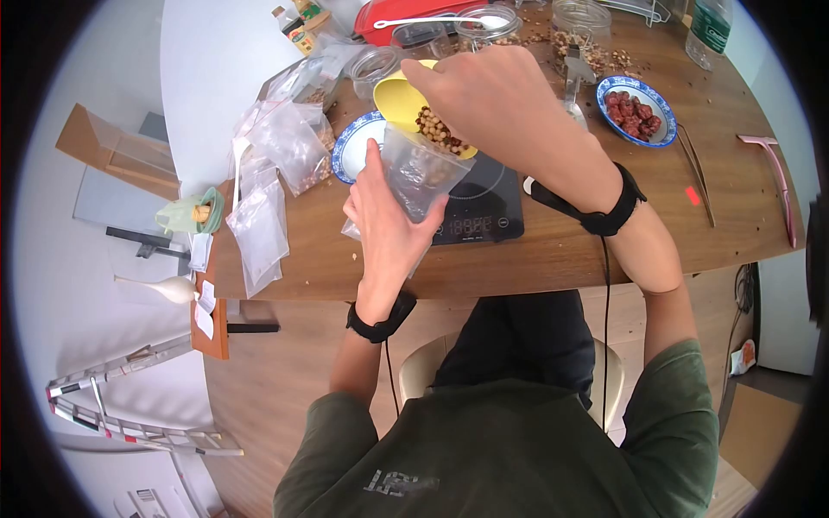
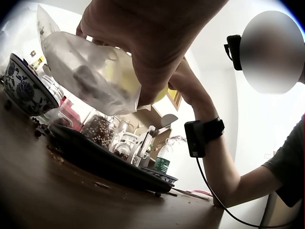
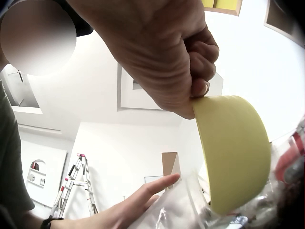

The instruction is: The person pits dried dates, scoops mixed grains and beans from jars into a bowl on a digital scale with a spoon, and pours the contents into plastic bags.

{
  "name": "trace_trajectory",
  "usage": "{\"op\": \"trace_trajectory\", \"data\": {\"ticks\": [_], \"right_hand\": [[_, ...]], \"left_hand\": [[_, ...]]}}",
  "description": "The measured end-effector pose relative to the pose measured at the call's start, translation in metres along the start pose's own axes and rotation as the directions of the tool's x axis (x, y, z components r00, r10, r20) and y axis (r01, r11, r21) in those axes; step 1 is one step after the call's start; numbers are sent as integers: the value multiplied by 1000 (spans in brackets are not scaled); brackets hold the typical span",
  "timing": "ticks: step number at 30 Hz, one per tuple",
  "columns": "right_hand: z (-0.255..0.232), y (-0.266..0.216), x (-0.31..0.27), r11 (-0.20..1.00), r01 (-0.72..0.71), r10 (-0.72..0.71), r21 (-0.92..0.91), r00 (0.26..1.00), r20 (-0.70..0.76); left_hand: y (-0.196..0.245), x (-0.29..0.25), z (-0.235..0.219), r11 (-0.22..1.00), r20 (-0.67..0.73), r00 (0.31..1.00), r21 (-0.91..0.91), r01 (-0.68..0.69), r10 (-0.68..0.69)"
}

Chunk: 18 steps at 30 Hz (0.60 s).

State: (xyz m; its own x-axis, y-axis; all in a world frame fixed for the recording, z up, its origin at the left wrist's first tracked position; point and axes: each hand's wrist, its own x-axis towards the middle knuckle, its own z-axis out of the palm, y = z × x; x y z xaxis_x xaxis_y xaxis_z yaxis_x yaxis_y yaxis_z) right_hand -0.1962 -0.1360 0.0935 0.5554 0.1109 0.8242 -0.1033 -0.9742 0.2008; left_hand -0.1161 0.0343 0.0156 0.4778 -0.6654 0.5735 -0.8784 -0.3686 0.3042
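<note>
In the head view my right hand grips the rim of a yellow bowl and holds it tipped on its side. Small round tan and dark red beans lie in its lower part, right at the mouth of a clear plastic bag. My left hand holds that bag up from below, thumb and fingers spread around it. The right wrist view has the yellow bowl with its rim at the bag's opening. Behind the left hand is a blue-and-white bowl, partly hidden.
A black induction cooker lies beneath the hands. Plastic bags spread to the left. Glass jars and a red lid stand at the back. At right are a bowl of dark red dried fruit, tweezers and a pink peeler-shaped tool.
</note>
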Motion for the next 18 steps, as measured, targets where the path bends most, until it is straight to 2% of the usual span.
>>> {"op": "trace_trajectory", "data": {"ticks": [8, 10, 12, 18], "right_hand": [[-4, -7, 5, 998, 64, -64, -13, 998, -3], [-2, -7, 5, 994, 109, -107, 20, 990, -89], [-1, -7, 4, 992, 118, -112, 52, 986, -120], [0, -8, 4, 986, 144, -123, 84, 967, -223]], "left_hand": [[1, -2, 1, 996, -66, 995, -46, 73, -76], [1, -2, 1, 995, -79, 993, -60, 83, -88], [0, -1, 2, 999, -154, 987, -34, 40, -44], [4, -3, -3, 996, -177, 980, -25, 87, -90]]}}
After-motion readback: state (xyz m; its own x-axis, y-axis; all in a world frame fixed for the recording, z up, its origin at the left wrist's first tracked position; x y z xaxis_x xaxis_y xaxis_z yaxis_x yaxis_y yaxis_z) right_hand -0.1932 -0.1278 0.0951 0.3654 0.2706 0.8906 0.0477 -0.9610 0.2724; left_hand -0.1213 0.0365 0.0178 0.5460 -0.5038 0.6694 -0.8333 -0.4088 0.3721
